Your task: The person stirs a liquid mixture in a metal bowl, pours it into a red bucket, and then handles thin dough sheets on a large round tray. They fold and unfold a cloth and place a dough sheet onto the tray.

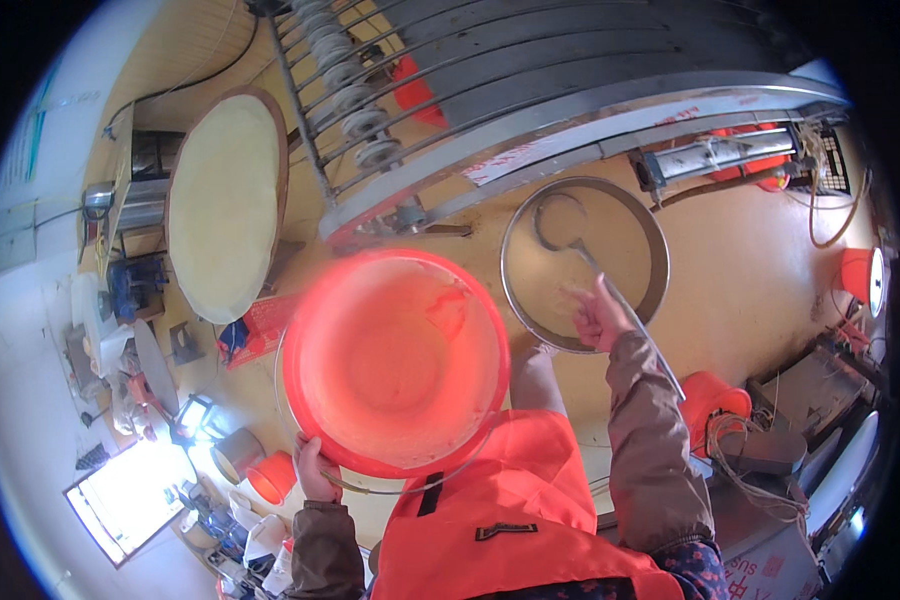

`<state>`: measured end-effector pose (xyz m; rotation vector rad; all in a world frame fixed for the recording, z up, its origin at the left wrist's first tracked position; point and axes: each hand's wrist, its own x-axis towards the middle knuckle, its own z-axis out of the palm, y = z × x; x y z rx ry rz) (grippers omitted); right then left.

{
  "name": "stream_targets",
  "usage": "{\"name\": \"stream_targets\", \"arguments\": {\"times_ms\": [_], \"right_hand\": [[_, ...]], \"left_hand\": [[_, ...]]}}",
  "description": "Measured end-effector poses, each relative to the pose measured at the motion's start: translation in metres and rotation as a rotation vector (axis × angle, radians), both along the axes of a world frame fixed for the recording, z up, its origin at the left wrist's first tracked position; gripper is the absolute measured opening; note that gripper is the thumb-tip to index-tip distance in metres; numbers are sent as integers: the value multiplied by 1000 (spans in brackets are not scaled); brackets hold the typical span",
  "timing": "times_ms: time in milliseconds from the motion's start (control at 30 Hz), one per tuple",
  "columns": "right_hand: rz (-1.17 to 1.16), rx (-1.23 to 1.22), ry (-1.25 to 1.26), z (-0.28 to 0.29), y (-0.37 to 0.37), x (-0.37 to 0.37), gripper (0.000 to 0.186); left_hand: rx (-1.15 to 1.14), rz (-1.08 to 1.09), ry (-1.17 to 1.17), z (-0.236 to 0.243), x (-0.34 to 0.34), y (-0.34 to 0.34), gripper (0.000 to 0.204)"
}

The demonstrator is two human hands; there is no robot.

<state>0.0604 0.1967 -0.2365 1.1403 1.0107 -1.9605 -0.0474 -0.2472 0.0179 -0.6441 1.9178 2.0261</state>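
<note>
My left hand (317, 470) is closed on the near left rim of a red plastic bucket (305, 370). The bucket is tipped so that its inside shows, with a thin pale film on the wall and bottom. A wire handle hangs along its near side. My right hand (603, 318) grips the long handle of a metal ladle (588, 257). The ladle's round bowl is over or in a wide round steel pot (659, 265), right of the bucket. Pale yellowish-tan contents fill part of that pot; whether the bowl touches them, I cannot tell.
A metal frame with bars and rollers (370, 125) crosses the far side above the pot. At far left stands a big round pale yellow disc (225, 205) with a brown rim. Other red buckets (718, 398) and coiled cords (760, 470) lie at right. A red apron (510, 490) covers my front.
</note>
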Motion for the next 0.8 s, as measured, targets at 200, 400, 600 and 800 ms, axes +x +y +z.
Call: {"name": "stream_targets", "arguments": {"times_ms": [200, 400, 600, 800], "right_hand": [[-78, 490, -175, -1, -23, 16, 74], [44, 525, -210, -24, -45, 33, 71], [18, 644, -175, -40, -74, 39, 64], [87, 697, -87, -45, -102, 24, 55]], "left_hand": [[83, 79, -63, -73, -37, -87, 28], [-40, 285, -275, -249, -103, -131, 28], [-89, 460, -392, -372, -173, -108, 22], [184, 580, -292, -435, -173, -118, 24]]}}
